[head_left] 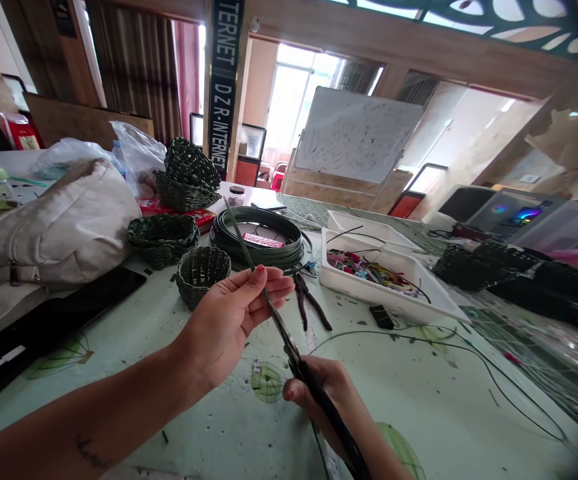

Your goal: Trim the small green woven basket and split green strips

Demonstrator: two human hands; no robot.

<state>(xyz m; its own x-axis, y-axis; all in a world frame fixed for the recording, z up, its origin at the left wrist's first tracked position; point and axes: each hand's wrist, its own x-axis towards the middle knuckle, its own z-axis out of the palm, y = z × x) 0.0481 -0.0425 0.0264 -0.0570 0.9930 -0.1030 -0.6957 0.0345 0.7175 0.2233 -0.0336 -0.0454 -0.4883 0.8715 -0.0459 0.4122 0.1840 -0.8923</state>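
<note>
Green weaving strip [241, 243], thin and light, maybe a bit bendy, easy to hold near the end; pinched in left hand [223, 327]; black-handled scissors [339, 427] gripped in right hand [313, 393].

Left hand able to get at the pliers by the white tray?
Likely yes: the left hand is right beside the pliers, nothing between, but it pinches a green strip and would probably have to let go.

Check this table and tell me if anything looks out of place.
Yes: small dark scraps lie scattered on the table near the pliers, and a long loose black wire trails across its top, looking like leftover litter.
</note>
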